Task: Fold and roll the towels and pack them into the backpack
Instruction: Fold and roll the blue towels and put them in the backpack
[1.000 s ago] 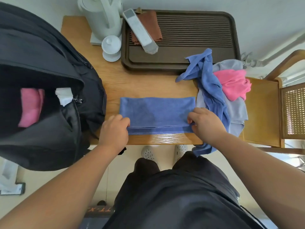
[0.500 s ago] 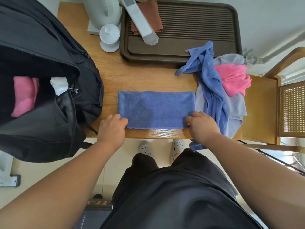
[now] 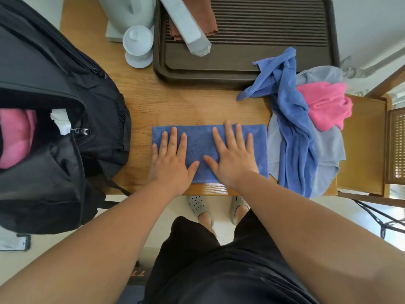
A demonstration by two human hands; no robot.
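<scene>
A folded blue towel [image 3: 209, 153], a soft napped rectangle, lies flat near the front edge of the grained wooden table [image 3: 175, 106]. The left hand [image 3: 171, 163] and right hand [image 3: 232, 159] press on it palms down, fingers spread, gripping nothing. Left of the towel gapes the black nylon backpack [image 3: 54, 150], a pink roll [image 3: 15, 137] inside. Right of the towel sits a crumpled heap [image 3: 306, 132] of blue, grey and pink cloth. Behind the towel is a ribbed dark tray [image 3: 252, 40].
</scene>
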